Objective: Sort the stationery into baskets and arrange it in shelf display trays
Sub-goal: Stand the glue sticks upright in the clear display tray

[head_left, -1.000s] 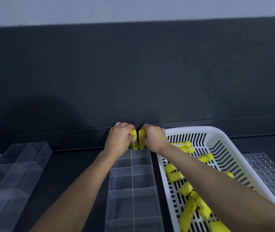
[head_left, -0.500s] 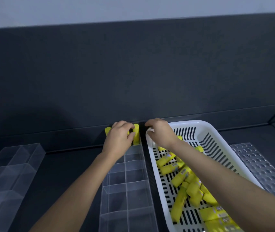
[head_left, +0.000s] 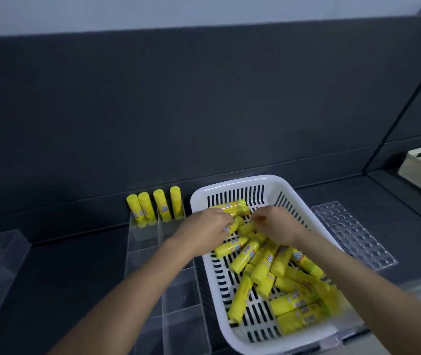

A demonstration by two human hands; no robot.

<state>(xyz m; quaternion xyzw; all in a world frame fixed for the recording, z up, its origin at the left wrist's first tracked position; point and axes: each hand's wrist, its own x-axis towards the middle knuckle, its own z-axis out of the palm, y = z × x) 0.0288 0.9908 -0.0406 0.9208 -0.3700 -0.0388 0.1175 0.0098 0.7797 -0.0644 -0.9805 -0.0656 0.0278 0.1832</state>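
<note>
Hovering over glue sticks (head_left: 245, 254) lying flat in the basket (head_left: 240, 179), the left hand (head_left: 204, 228) and right hand (head_left: 278, 228) are hiding whether they grip anything, the tray (head_left: 144, 239) sitting leftward, nearer the left hand.

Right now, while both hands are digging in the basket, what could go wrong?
The four standing glue sticks in the clear tray lean a bit, so a returning left hand might topple them. The loose pile in the white basket could shift, and the right hand might fumble a stick.
</note>
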